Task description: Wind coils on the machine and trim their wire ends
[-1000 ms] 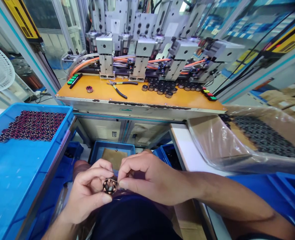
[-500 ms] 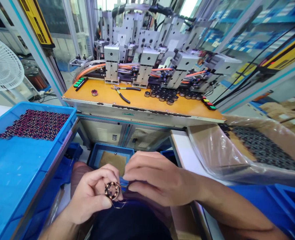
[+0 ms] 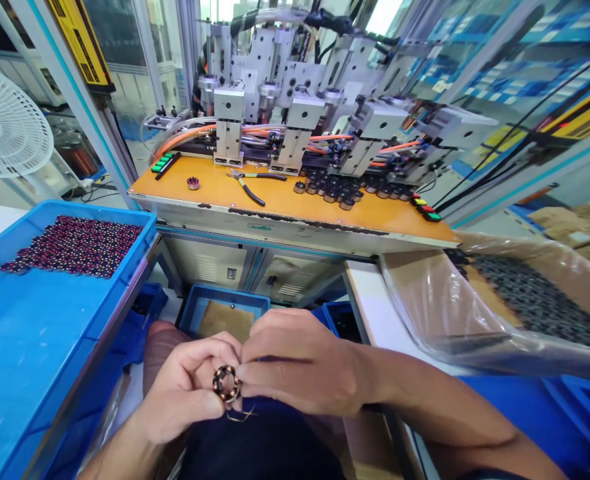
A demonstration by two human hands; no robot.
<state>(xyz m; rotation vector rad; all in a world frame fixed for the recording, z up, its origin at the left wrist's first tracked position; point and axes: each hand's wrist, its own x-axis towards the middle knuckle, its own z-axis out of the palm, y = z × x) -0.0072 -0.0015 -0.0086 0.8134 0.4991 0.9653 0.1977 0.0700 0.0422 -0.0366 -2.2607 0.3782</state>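
Left hand [image 3: 185,387]: thumb and fingers pinched around the copper ring [image 3: 218,383] above the lap, seemingly to steady it.
Right hand [image 3: 299,367]: fingers bunched at the ring's right side; cannot tell what they grip.
Blue tray [image 3: 49,333]: left, its small parts [image 3: 82,247] packed together, perhaps to save room.
Pliers [image 3: 238,175]: spread on the far surface [image 3: 215,195], probably kept handy.
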